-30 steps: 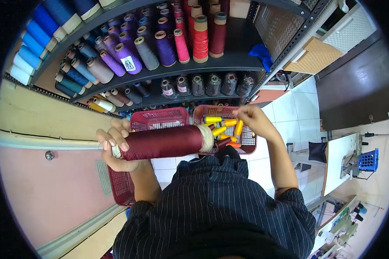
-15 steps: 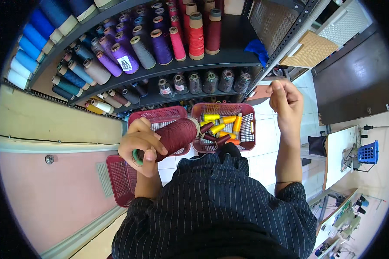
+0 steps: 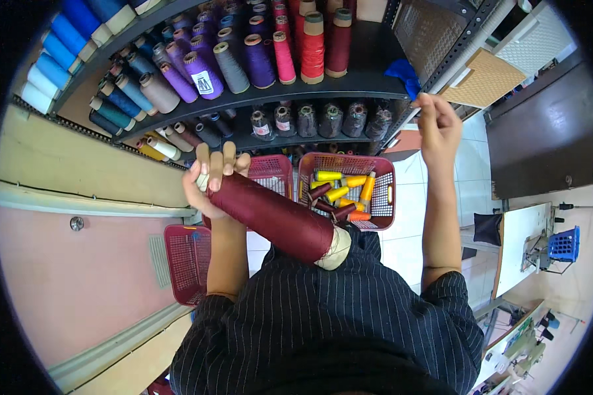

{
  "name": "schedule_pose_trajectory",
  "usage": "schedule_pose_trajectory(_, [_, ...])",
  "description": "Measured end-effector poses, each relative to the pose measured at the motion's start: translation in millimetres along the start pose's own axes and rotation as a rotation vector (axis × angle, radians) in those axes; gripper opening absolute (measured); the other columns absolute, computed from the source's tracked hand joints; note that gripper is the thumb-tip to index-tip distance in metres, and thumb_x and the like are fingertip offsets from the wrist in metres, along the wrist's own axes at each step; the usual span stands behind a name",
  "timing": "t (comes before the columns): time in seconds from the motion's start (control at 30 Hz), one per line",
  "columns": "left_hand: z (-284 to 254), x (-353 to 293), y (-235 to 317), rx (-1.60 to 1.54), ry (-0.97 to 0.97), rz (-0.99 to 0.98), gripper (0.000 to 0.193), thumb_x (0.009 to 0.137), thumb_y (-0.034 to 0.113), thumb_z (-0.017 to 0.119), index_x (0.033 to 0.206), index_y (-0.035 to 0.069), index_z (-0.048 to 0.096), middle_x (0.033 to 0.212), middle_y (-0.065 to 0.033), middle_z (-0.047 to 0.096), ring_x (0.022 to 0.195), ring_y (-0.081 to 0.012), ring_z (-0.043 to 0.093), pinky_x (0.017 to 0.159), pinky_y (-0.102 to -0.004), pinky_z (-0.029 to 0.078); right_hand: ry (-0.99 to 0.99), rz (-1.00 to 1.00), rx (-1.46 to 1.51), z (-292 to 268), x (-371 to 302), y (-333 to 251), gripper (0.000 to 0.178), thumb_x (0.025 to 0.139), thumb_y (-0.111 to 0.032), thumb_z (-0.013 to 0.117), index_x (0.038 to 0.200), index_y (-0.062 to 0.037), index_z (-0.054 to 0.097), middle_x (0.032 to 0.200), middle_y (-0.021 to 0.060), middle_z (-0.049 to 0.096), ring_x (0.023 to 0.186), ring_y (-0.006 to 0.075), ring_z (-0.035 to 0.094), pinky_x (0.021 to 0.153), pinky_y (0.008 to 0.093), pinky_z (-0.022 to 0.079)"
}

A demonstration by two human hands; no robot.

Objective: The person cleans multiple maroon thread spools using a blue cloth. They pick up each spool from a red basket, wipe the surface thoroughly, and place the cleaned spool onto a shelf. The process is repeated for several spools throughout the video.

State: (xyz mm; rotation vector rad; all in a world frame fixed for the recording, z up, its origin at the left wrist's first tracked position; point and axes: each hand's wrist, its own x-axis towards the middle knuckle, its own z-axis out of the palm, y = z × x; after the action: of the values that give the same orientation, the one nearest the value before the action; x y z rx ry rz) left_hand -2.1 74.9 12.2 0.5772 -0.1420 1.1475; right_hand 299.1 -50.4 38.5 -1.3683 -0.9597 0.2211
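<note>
A large maroon thread cone (image 3: 273, 217) lies slanted in front of my body, its wide cream base pointing toward my shirt. My left hand (image 3: 214, 179) is closed round its narrow end, fingers over the top and the thumb side at the left. Out to the right, my right hand (image 3: 439, 135) is raised with thumb and fingertips pinched together. Any thread between those fingers is too fine to make out. Below the cone, a maroon plastic basket (image 3: 390, 197) holds yellow, orange and maroon thread spools (image 3: 336, 193).
Black shelves (image 3: 369, 66) full of coloured thread cones (image 3: 260, 62) stand ahead. A second maroon basket (image 3: 278, 164) is partly behind the cone, and another basket (image 3: 178, 263) sits at the left by the pink wall. A white sewing table (image 3: 520, 250) stands at the right.
My left hand has turned the cone, so its base now points toward me at the lower right. My right hand has moved slightly farther up, still pinched.
</note>
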Motion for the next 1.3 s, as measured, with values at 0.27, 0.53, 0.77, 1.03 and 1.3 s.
schedule_pose_trajectory(0.27, [-41.6,14.9,1.4,0.025,0.403,0.055,0.021,0.087,0.030,0.044,0.082,0.011,0.051,0.070,0.0014,0.056,0.075,-0.0155,0.051,0.070,-0.0292,0.041,-0.264,-0.093,-0.245,44.6,-83.0,107.9,0.014,0.090,-0.010,0.056,0.084,0.0001,0.063,0.082,0.0125,0.065,0.066,0.0215,0.063,0.063,0.0301,0.049])
schedule_pose_trajectory(0.53, [-44.7,27.5,22.4,0.429,0.921,0.792,0.026,0.088,0.027,0.041,0.085,0.003,0.049,0.087,-0.0130,0.057,0.076,-0.0240,0.059,0.074,-0.0385,0.049,-0.752,-0.429,-0.368,8.4,-152.8,52.4,0.012,0.082,-0.018,0.064,0.085,-0.0064,0.062,0.077,0.0094,0.053,0.065,0.0274,0.056,0.057,0.0371,0.044])
schedule_pose_trajectory(0.77, [37.0,-14.2,-85.8,1.403,0.153,0.827,0.011,0.088,0.010,0.049,0.079,0.005,0.047,0.062,-0.0061,0.054,0.061,-0.0142,0.049,0.059,-0.0252,0.039,-0.389,-0.663,-0.304,-73.0,-108.3,-0.4,0.016,0.074,-0.015,0.073,0.083,-0.0074,0.061,0.092,0.0065,0.059,0.070,0.0211,0.059,0.056,0.0324,0.046])
schedule_pose_trajectory(1.03, [121.5,-68.2,-176.4,0.104,-0.044,0.075,0.013,0.086,0.020,0.046,0.076,0.015,0.041,0.057,0.0049,0.046,0.072,-0.0118,0.039,0.069,-0.0271,0.031,-0.157,-0.655,-0.354,-159.8,-42.7,2.7,0.012,0.076,0.001,0.067,0.086,-0.0046,0.064,0.086,0.0124,0.062,0.074,0.0259,0.062,0.062,0.0321,0.051])
schedule_pose_trajectory(1.3, [132.4,-68.0,-174.8,0.129,0.578,0.397,0.015,0.089,0.024,0.046,0.079,0.013,0.043,0.066,0.0024,0.045,0.071,-0.0112,0.043,0.076,-0.0295,0.040,-0.705,-0.532,-0.302,-148.3,-161.2,71.6,0.013,0.079,-0.013,0.068,0.084,-0.0049,0.058,0.078,0.0092,0.059,0.063,0.0235,0.062,0.053,0.0322,0.050])
